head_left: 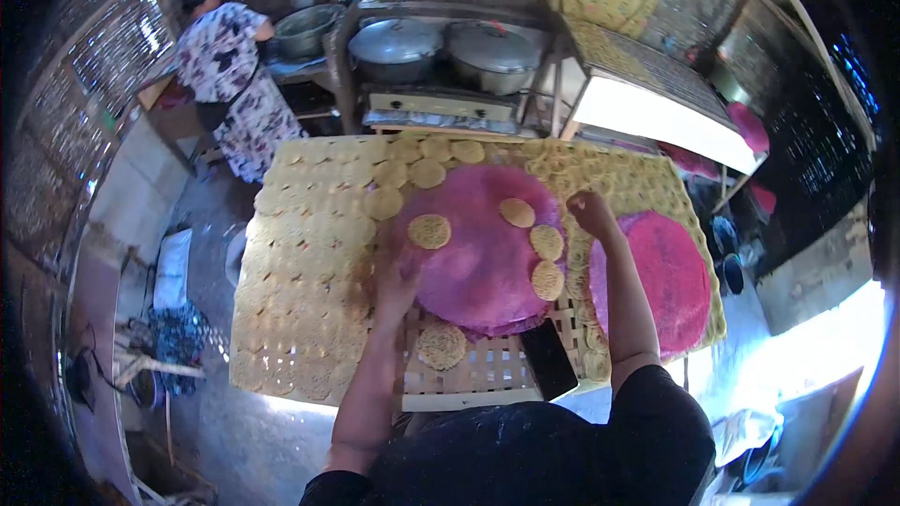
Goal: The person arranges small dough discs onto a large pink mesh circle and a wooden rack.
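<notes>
A round purple sheet [487, 253] lies across the middle of a slatted bamboo rack [469, 370]. On the sheet are several thin, yellowish flat rounds, one at its left edge [429, 231] and others at its right, such as this round [547, 243]. My left hand [398, 274], smeared by motion, is at the sheet's left edge below that left round; its fingers are unclear. My right hand [589, 214] is curled closed just beyond the sheet's right edge, and whatever it may hold is hidden. Near the front edge lies a lone round [441, 346].
Rows of yellow rounds [300, 272] cover the rack's left side. A black phone [549, 359] rests by the front edge, and a second pink-red round sheet [653, 281] lies right. Behind stand two lidded pots [396, 40]; a person [225, 75] works at back left.
</notes>
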The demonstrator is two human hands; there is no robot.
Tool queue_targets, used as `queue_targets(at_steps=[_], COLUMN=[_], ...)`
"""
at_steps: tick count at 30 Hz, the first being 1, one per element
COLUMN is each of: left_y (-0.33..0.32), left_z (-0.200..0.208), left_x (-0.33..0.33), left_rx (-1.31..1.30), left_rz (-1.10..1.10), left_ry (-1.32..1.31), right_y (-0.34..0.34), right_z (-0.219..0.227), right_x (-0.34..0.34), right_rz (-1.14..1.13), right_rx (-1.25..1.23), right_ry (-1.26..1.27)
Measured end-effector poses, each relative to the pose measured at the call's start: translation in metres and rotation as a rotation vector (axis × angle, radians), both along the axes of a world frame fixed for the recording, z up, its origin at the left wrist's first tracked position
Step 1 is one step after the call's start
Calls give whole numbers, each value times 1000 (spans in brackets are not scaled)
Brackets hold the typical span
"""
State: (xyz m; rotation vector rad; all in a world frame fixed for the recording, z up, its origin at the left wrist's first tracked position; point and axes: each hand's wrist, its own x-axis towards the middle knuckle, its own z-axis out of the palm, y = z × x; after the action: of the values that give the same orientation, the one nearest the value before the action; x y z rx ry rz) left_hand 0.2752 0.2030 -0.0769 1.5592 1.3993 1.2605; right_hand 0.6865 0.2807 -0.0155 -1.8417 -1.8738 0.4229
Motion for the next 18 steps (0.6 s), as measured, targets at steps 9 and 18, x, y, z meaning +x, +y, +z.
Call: queue_targets(at_steps=[9,18], left_y=[33,32], left_z=[-10,10], left_x=[-22,10], left_rx=[-268,-457], left_rz=[-123,-43], left_ry=[187,-152], right_y=[-40,-21], right_z=[-37,-41], right_x=[-5,-6], right_rz=[-8,-183], right_rx=[-144,-228], right_ry=[-219,36])
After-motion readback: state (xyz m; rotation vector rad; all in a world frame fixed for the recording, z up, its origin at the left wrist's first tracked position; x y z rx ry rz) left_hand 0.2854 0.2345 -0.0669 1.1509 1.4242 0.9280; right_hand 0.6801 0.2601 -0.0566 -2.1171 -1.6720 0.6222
